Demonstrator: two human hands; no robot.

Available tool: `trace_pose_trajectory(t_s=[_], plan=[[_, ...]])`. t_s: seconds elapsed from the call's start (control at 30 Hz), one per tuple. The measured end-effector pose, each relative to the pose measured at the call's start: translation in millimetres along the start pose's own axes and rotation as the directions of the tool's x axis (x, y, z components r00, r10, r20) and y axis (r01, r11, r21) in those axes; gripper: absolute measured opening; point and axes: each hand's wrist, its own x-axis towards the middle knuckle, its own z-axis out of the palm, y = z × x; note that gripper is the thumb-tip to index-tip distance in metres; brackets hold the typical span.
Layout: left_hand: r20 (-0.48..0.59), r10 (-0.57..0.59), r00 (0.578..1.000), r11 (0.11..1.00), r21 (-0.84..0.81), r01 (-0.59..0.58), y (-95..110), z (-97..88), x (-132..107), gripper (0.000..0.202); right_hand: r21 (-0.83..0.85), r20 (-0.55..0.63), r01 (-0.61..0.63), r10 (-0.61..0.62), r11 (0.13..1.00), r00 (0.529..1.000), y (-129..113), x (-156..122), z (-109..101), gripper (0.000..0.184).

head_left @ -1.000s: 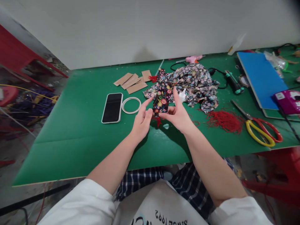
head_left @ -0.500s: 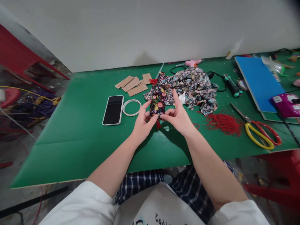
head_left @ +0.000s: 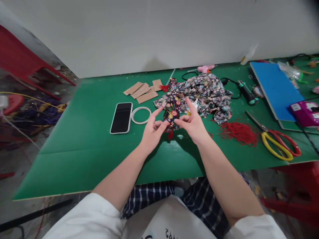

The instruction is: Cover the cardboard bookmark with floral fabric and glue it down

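A small dark piece of floral cloth point(head_left: 172, 111) is held up between my two hands above the green table. My left hand point(head_left: 154, 130) pinches its lower left edge between thumb and fingers. On the other side, my right hand point(head_left: 190, 124) pinches the lower right edge, its index finger raised. A red tassel point(head_left: 170, 134) hangs below the cloth. Behind it lies a crumpled heap of floral fabric point(head_left: 206, 89), with a white-tipped bottle point(head_left: 195, 104) partly hidden by my right hand. Another red tassel point(head_left: 163, 88) shows at the heap's left end.
Left of my hands lie a phone point(head_left: 121, 118), a white ring point(head_left: 141, 115) and several cardboard pieces point(head_left: 142, 91). To the right are red threads point(head_left: 238, 133), scissors point(head_left: 276, 142), a utility knife point(head_left: 248, 92), a blue board point(head_left: 276, 89) and a pink glue gun point(head_left: 205, 68).
Both hands and the floral cloth have shifted slightly to the right, and the cloth's angle has changed a little. The red tassel beneath it shows more fully.
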Motion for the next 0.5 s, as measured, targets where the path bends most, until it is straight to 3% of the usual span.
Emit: trace_pose_trajectory(t_s=[0.23, 0.37, 0.5], plan=[[-0.207, 0.112, 0.972, 0.993, 0.056, -0.103, -2.8, -6.1, 6.0, 0.033, 0.017, -0.029, -0.010, 0.011, 1.000, 1.000, -0.3, 1.0, -2.5, 0.101], [-0.256, 0.072, 0.964, 0.992, 0.122, -0.042, -2.6, -8.5, 5.3, 0.017, 0.050, -0.037, -0.008, 0.010, 0.999, 0.999, -0.5, 1.0, -1.1, 0.103], [-0.270, 0.033, 0.962, 0.996, 0.089, -0.009, -2.4, -8.3, 5.8, 0.016, 0.067, -0.042, 0.003, 0.000, 0.998, 0.999, 0.5, 1.3, -1.2, 0.103]])
